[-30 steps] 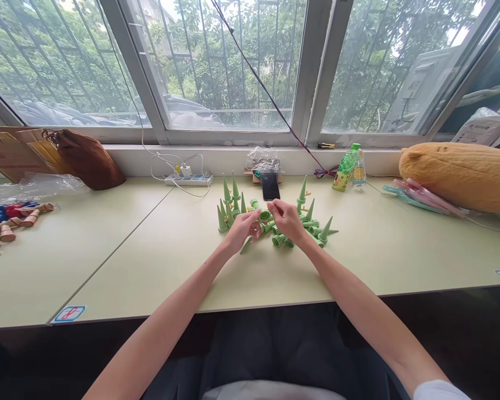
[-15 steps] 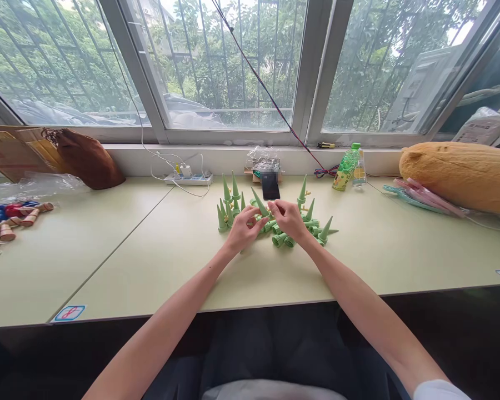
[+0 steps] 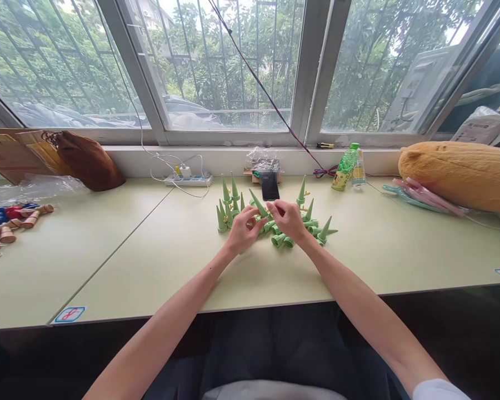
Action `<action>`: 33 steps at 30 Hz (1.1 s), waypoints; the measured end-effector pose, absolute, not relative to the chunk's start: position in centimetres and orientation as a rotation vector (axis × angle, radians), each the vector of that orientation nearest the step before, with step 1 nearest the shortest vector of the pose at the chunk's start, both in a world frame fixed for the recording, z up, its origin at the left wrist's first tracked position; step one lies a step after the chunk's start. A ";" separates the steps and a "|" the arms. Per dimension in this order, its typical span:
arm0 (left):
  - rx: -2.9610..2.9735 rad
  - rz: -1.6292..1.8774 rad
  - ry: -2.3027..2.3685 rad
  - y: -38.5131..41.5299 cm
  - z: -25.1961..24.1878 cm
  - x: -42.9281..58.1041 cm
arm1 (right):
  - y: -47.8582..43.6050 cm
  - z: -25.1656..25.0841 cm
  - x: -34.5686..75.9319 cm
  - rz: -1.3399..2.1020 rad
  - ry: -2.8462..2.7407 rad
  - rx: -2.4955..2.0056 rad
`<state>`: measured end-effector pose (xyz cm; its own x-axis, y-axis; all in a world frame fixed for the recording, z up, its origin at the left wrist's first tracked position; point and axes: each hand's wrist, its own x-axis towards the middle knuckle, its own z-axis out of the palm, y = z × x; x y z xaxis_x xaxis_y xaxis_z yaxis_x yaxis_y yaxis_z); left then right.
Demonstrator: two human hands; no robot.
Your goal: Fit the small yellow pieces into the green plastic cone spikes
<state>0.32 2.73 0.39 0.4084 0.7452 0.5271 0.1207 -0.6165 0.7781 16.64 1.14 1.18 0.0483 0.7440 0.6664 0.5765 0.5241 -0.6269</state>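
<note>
A green cone-shaped plant watering spike is held in my left hand, its tip pointing up and to the left. My left thumb and fingers pinch it near its wide end. My right hand is closed in a pinch right at that wide end; what its fingertips grip is hidden. Several finished-looking spikes with small yellow valves stand upright to the left, such as one spike. Behind and right of my right hand stand more, among them a spike. Loose green tube pieces lie below my hands.
A black phone leans behind the spikes. Farther back are a power strip with white cables and a green bottle. Wooden toys lie at left, beyond a brown pouch. A tan plush cushion rests at right.
Both hands stay together at the same watering spike. The spike's tip leans very slightly farther left; the other pieces keep their places.
</note>
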 end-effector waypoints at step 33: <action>1.630 1.062 0.777 3.8 -0.1 0.5 | 1.0 1.1 16.2 0.187 -1.588 -1.137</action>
